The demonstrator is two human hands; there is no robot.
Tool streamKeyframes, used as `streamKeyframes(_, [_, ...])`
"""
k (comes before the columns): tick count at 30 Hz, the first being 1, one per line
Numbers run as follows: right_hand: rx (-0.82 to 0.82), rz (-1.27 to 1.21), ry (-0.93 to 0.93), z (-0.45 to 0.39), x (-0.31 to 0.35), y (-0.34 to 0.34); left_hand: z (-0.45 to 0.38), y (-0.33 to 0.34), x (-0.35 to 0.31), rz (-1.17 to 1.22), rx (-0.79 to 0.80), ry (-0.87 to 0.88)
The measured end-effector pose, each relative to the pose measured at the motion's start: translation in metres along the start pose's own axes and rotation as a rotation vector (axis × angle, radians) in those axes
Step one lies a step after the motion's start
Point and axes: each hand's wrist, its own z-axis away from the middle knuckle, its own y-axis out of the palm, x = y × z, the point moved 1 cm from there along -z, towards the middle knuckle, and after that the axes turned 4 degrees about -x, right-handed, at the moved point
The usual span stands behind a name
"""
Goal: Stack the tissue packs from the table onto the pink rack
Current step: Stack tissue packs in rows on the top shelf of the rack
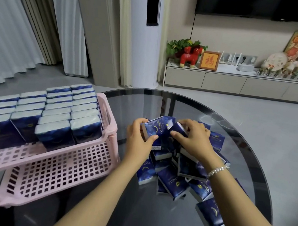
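The rack's (73,161) left end is cut off and its packed rows (49,115) blur. At centre, the left hand (139,140) grips one tissue pack (156,128); the right hand (194,137) curls over another (179,131) atop the loose pile (183,174). The round glass table (235,143) stands on grey floor; a TV cabinet (242,85) sits at one o'clock.

This is a home living room. A dark television (262,6) hangs on the wall above a long low cabinet (243,84), which carries a potted plant (182,44), a red toy horse (190,56), a framed character (209,60), small ornaments and a router (245,65). A tall standing air conditioner (146,36) fills the corner, beside floor-length curtains (25,11). In front stands a round glass table (183,106).
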Motion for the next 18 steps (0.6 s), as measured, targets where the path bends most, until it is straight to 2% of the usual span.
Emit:
streamKeyframes(4, [-0.208,-0.285,0.031,0.017,-0.003,-0.012,0.009,-0.014,0.001,0.174,0.005,-0.037])
streamKeyframes(6, [-0.239,-0.497,0.114,0.027,-0.003,-0.018,0.017,-0.023,-0.003,0.242,0.046,-0.058])
streamKeyframes(10, [-0.084,-0.852,0.224,0.038,0.003,-0.019,0.024,-0.033,-0.012,0.326,0.195,-0.125])
streamKeyframes(15, [0.063,-0.940,0.208,0.049,0.020,-0.016,0.029,-0.038,-0.022,0.506,0.370,-0.220])
streamKeyframes(18, [0.103,-0.949,0.211,0.055,0.028,-0.013,0.032,-0.038,-0.028,0.624,0.395,-0.275])
